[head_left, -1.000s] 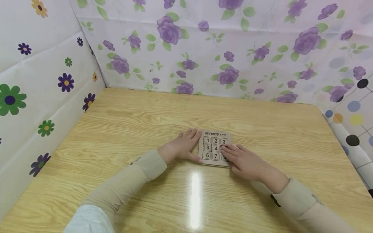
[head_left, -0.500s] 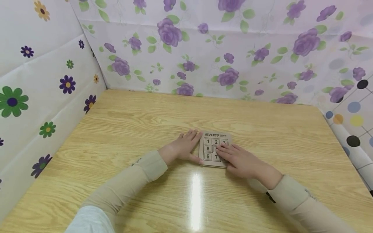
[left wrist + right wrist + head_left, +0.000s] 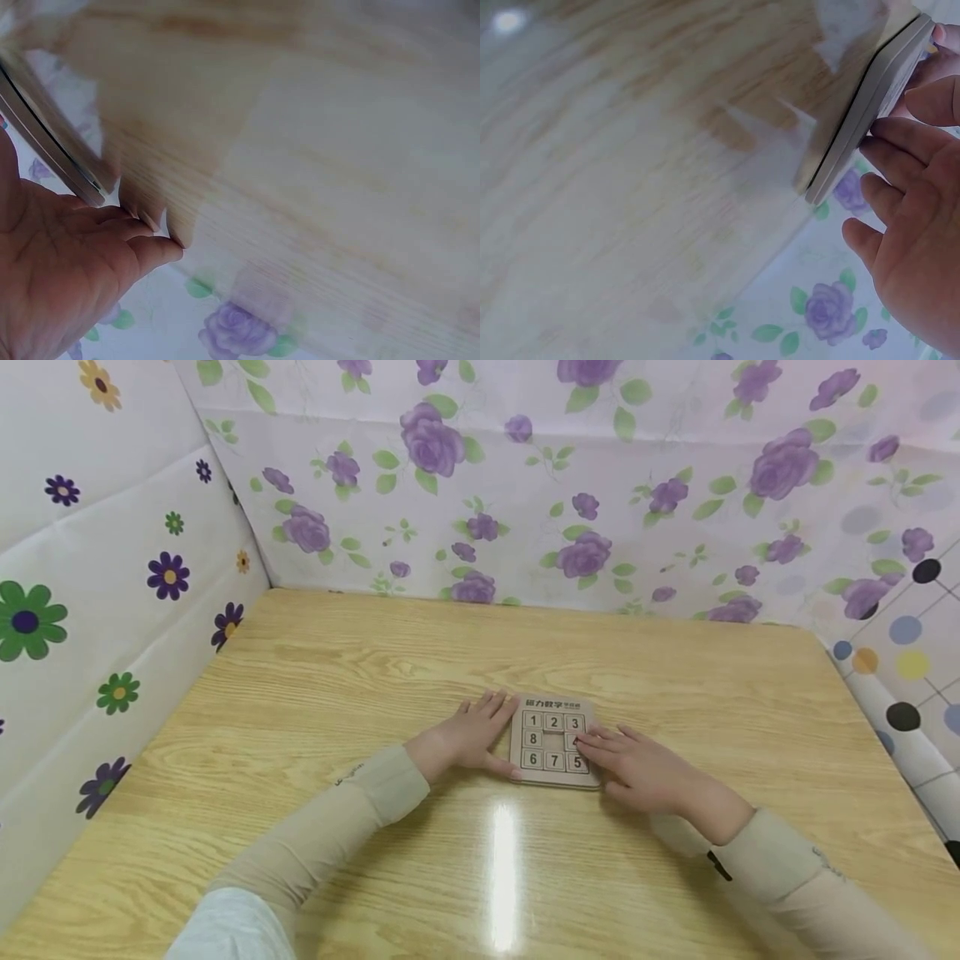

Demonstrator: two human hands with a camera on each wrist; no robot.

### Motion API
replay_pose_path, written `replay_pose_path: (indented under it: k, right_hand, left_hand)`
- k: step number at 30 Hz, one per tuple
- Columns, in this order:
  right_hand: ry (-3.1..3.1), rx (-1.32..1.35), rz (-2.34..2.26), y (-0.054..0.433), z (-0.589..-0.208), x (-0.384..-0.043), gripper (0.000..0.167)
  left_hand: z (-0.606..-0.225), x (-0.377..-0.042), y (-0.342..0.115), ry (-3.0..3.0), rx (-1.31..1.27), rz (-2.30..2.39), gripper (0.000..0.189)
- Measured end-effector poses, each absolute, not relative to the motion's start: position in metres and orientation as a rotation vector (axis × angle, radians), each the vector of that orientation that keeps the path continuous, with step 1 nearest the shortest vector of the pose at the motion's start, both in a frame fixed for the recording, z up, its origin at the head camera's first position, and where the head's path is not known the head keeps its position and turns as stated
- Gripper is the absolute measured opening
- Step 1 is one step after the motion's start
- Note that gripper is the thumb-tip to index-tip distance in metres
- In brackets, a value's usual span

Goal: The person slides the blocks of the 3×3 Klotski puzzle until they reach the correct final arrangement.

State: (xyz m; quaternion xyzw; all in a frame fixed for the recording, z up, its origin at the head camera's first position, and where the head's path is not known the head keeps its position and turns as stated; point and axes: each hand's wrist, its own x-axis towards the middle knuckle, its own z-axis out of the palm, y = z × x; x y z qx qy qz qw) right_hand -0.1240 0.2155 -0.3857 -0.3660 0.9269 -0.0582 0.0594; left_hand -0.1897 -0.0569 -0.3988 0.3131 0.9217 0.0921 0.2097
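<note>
A flat number sliding puzzle (image 3: 519, 768) lies on the table in the head view. Its top row reads 1, 2, 3 and its bottom row 6, 7, 5. In the middle row, an open square (image 3: 553, 741) separates the 8 tile (image 3: 533, 739) from the 4 tile (image 3: 574, 741). My left hand (image 3: 477, 735) lies along the puzzle's left edge, thumb by the lower left corner. The fingertips of my right hand (image 3: 651, 775) touch the 4 tile and partly cover it; its fingers are extended. Both wrist views show the puzzle edge-on beside the fingers.
The wood-grain table (image 3: 360, 643) extends on all sides of the puzzle. A cloth with purple roses (image 3: 431, 439) hangs behind it. Other patterned cloths stand at the left (image 3: 67, 577) and right (image 3: 911, 635).
The right hand first moved left over the 4 tile, then back right. The 4 tile slid from the centre to the right column, leaving the centre square open. The left hand stayed put.
</note>
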Motion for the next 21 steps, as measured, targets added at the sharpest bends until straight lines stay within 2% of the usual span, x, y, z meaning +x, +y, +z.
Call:
replay_pose_path:
  k: [21]
  right_hand:
    - [2.732, -1.218, -0.184, 0.168, -0.388, -0.139, 0.054]
  left_hand:
    - [-0.400, -0.191, -0.058, 2.564, 0.864, 0.236, 0.118]
